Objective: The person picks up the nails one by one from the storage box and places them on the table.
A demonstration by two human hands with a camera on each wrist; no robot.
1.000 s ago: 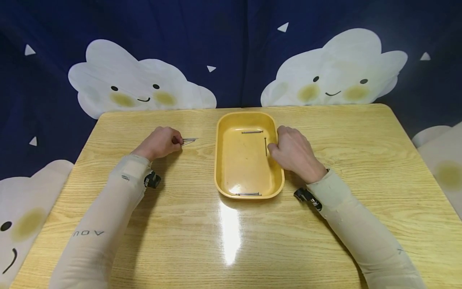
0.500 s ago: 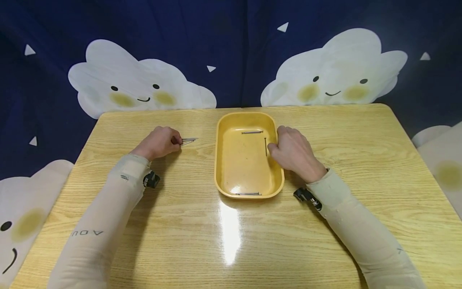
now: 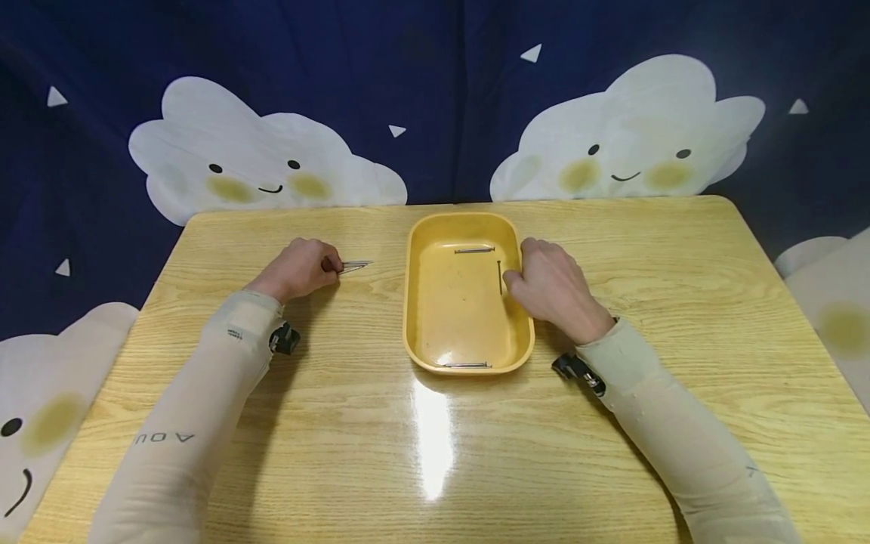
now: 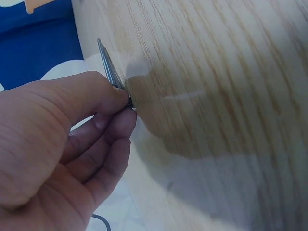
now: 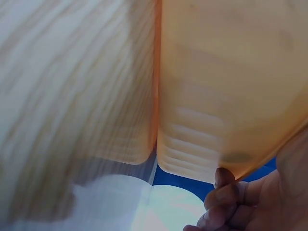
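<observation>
Left of the head view's centre, I see the left hand (image 3: 297,268) pinching nails (image 4: 109,66), which uneven pressure could scatter; the right hand (image 3: 553,289) grips the central tray (image 3: 455,313), which tugging might tip.

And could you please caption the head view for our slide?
Left hand pinches nails; right hand holds yellow tray with more nails inside.

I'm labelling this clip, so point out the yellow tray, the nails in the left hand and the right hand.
Yellow tray (image 3: 458,317): head view, on its bare floor.
Nails (image 4: 110,68): left wrist view, on the shafts beyond the thumb.
Right hand (image 3: 553,287): head view, on the back of the hand.
</observation>
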